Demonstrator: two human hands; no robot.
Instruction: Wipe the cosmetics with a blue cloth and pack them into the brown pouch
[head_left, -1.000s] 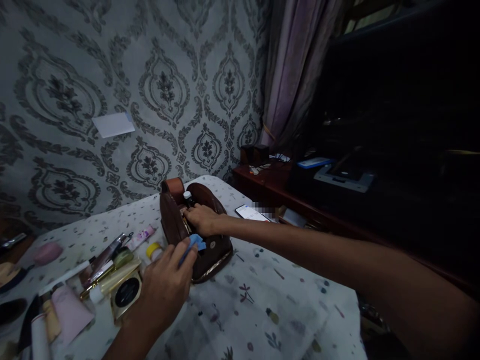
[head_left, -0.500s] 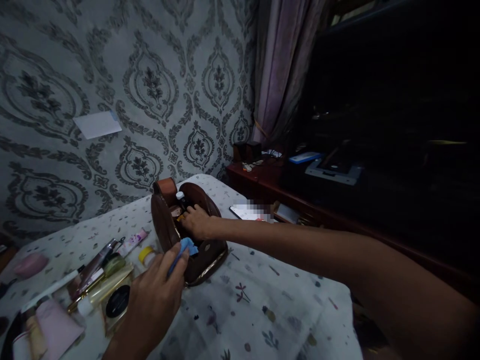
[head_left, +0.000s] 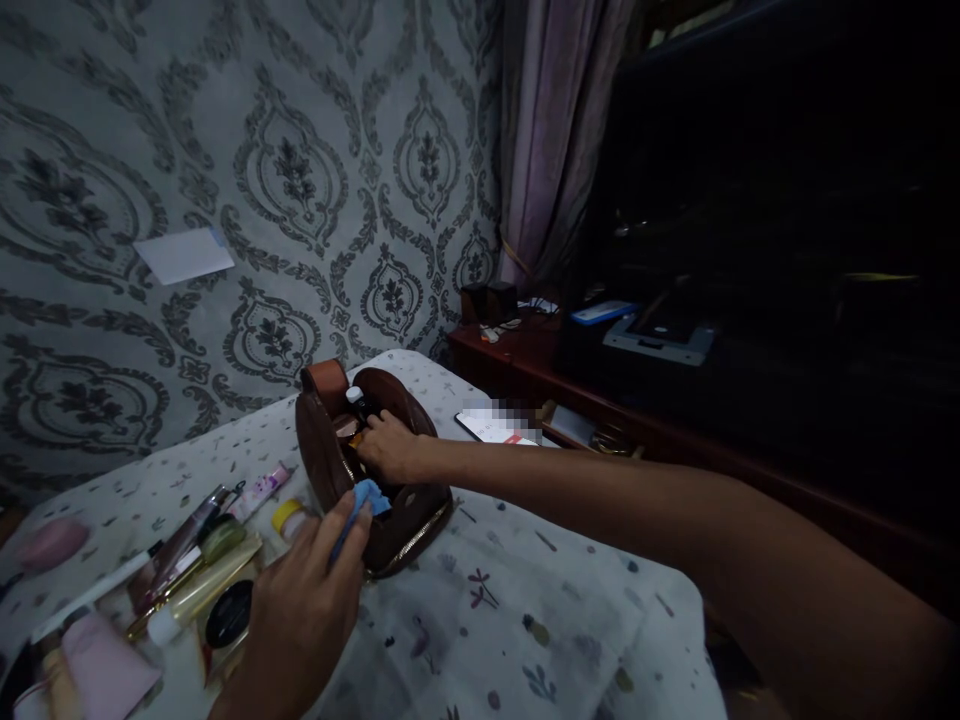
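Observation:
A brown zip bag (head_left: pixel 315 440) stands unzipped on the patterned cloth, its front flap folded down toward me. My right hand (head_left: pixel 391 447) reaches into it with bent fingers; the tips are hidden, and a small orange-yellow patch shows beside them. A dark bottle with a white cap (head_left: pixel 355 396) stands in the bag just behind that hand. At the bag's near left edge, my left hand (head_left: pixel 315 590) pinches a crumpled blue cloth (head_left: pixel 370 496). By the left wrist lie a yellow-capped container (head_left: pixel 286 515) and a black round lid (head_left: pixel 229 613).
Tubes and cosmetics, including a pink tube (head_left: pixel 105 665) and a pink oval item (head_left: pixel 54 543), lie at left. A phone (head_left: pixel 499 425) rests right of the bag. Beyond it stands a dark red cabinet (head_left: pixel 510 365) with an open drawer. The patterned wall (head_left: pixel 300 190) rises behind.
The view has shifted slightly, so the scene sits a little further left. Both hands keep nearly the same places, right in the bag and left on the blue cloth.

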